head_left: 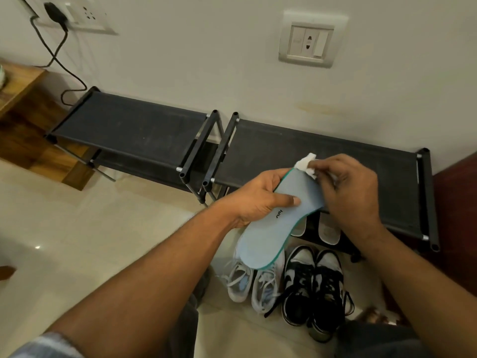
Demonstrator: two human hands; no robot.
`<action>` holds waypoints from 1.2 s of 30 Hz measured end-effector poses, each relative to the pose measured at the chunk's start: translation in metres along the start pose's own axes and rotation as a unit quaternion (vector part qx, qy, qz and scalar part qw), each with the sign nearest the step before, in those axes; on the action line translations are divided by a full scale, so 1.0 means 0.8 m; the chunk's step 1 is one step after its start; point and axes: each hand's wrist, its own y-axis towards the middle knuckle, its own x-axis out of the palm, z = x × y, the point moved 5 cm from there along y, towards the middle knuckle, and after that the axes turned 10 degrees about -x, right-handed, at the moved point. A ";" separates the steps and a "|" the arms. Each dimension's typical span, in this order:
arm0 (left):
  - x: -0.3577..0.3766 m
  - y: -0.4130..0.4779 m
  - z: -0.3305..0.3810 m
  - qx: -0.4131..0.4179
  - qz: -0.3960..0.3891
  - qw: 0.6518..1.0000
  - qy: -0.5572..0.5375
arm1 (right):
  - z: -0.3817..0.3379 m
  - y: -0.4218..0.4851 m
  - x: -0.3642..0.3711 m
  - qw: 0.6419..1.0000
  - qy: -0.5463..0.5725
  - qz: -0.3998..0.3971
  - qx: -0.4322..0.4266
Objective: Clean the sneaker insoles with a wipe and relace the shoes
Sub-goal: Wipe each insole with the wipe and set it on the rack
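At the upper left of the frame a black charger (54, 12) sits in a wall socket, its cable hanging toward a wooden cabinet (24, 104). Right of that, two black shoe racks (134, 130) stand side by side against the wall. At centre the left hand (258, 197) grips the pale blue insole (278, 223) around its middle, thumb pressed on top. Below the insole, on the tiled floor, lie a pair of light grey sneakers (255, 282) and, just beside them, a pair of black-and-white sneakers (315, 285) with loose laces. To the right the right hand (346, 187) pinches a white wipe (305, 165) against the insole's upper tip, fingers closed on it.
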 end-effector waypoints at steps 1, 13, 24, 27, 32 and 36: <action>0.000 -0.001 0.001 0.001 0.000 1.000 0.002 | -0.007 -0.001 0.000 1.000 0.004 -0.004 -0.009; -0.004 -0.001 -0.001 0.013 0.032 0.999 -0.013 | -0.044 -0.022 0.025 0.988 -0.014 -0.083 -0.131; -0.018 0.004 -0.007 -0.027 0.141 0.989 -0.023 | -0.009 -0.004 0.002 0.999 -0.016 -0.004 -0.028; -0.020 0.007 -0.008 -0.012 0.140 0.990 -0.030 | -0.040 -0.020 0.025 0.994 -0.019 -0.071 -0.076; -0.013 0.007 -0.004 -0.011 0.121 0.992 -0.030 | -0.009 -0.006 0.009 0.998 -0.042 -0.008 -0.037; -0.009 0.005 -0.009 -0.013 0.101 0.994 -0.026 | -0.047 -0.024 0.029 0.992 -0.047 -0.055 -0.105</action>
